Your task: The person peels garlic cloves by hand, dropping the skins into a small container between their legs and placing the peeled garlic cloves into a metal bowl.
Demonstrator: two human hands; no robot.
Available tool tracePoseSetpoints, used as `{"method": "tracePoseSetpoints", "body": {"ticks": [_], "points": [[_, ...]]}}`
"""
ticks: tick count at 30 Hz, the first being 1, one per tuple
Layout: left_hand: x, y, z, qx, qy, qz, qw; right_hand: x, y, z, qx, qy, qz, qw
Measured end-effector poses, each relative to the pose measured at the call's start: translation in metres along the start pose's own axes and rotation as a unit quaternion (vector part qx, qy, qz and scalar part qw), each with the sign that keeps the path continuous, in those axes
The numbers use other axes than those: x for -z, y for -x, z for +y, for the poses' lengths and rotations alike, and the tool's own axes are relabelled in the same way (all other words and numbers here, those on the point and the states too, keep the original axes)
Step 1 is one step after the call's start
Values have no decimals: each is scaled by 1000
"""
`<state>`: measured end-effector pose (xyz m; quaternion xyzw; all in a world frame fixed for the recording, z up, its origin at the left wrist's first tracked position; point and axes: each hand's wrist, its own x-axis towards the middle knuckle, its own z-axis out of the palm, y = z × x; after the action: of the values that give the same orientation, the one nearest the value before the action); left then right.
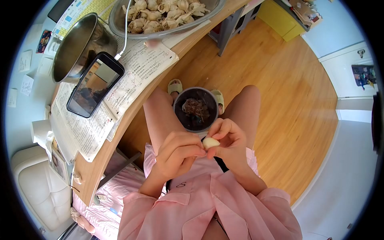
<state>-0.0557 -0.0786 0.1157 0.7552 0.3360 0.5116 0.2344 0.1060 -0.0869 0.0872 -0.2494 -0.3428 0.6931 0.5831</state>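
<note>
A pale, peeled-looking garlic clove [210, 143] is held between the thumb and fingers of my right hand [231, 140], above my lap. My left hand [179, 153] is closed in a pinch right beside the clove's left end; what lies between its fingertips, if anything, is too small to make out. Beyond my hands, between my feet, stands a dark round bin [179, 119] with brownish scraps, perhaps garlic skins [196, 109], inside. On the desk at the upper left, a large metal basin [116, 24] holds many garlic bulbs [160, 16].
The wooden desk [90, 180] runs along my left side. On it are a metal pot [76, 48], a phone [96, 84] with a white cable [126, 28], and printed papers [148, 64]. A yellow box [280, 20] stands on the wooden floor [280, 120] at the far right.
</note>
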Motion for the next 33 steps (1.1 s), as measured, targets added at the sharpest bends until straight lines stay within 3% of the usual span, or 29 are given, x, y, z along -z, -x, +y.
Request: {"method": "tracePoseSetpoints", "body": {"ticks": [5,8,17,23,26,29,33], "points": [[2,1,-1,8,62,17,998,-4,-1,-2,4,-8,7,1000],[4,-2,-1,-19,61,13,998,-3,-2,-1,70,96,-4,993],[3,-2,1,-42,-3,-11,999,-3,2,-6,-35,-33,3,999],[-6,-4,0,-47,-54,-6,997,0,-2,-5,-41,-61,6,997],[-6,-4,-3,-78,-22,-4,997,-11,-3,-8,-94,-99,31,990],[-6,-4,-3,-20,115,16,993,-16,-2,-12,-110,-128,43,985],[-2,-10,4,7,79,24,997,-14,-5,-7,49,-19,39,998]]}}
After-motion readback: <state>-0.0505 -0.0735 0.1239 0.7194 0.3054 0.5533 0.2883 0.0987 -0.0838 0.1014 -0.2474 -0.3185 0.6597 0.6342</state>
